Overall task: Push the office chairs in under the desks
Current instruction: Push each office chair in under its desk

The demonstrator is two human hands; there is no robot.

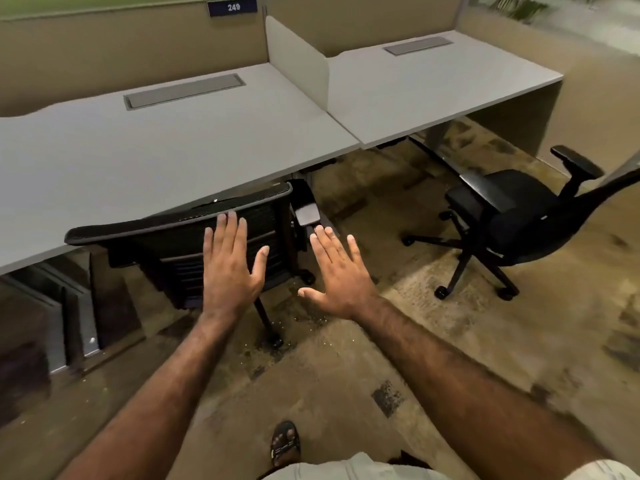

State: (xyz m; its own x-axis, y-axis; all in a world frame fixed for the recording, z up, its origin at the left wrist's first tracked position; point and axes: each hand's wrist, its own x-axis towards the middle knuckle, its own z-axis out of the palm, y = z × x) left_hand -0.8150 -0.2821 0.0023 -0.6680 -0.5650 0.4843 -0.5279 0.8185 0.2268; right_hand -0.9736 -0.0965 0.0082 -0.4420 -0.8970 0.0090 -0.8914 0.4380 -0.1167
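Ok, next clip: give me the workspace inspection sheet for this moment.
Surface: two grey desks, bare tops, divider panel between.
Job's things: mesh chair tucked against left desk; black chair out on the floor, turned away from right desk.
Clutter: small specks on carpet.
Grippers: left hand and right hand open, fingers spread, holding nothing.
Cables: nothing seen; closed cable hatches.
Surroundings: partition sign 249.

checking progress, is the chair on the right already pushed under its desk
No, the right chair stands out on the carpet, turned sideways, clear of the right desk.
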